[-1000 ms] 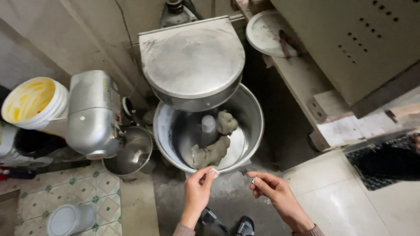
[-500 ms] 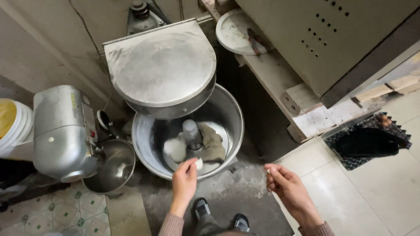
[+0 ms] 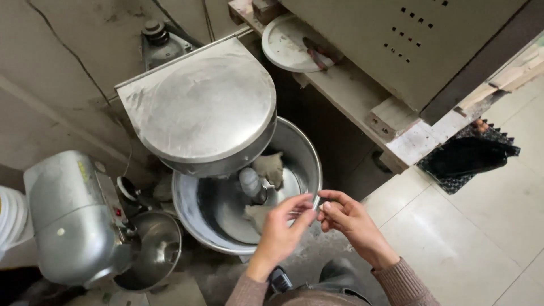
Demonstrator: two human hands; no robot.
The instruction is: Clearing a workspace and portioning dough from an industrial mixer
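A large steel mixer bowl (image 3: 309, 154) stands on the floor under its tilted round steel cover (image 3: 198, 107). Inside are a grey post (image 3: 250, 182) and two greyish dough lumps, one at the back (image 3: 270, 166) and one at the front (image 3: 256, 214). My left hand (image 3: 280, 232) reaches over the bowl's front rim with fingers stretched out. My right hand (image 3: 350, 218) is beside it, its pinched fingertips touching the left fingertips just above the rim. I see nothing held in either hand.
A smaller grey stand mixer (image 3: 65, 221) with a small steel bowl (image 3: 153, 252) sits at the left, a white bucket (image 3: 8, 218) at the frame edge. A white round lid (image 3: 286, 45) lies on a wooden ledge. A black crate (image 3: 467, 158) rests on the tiled floor at right.
My left hand no longer pinches the white bit it held over the bowl. My right hand moved left to meet it at the rim. The dough has turned inside the bowl.
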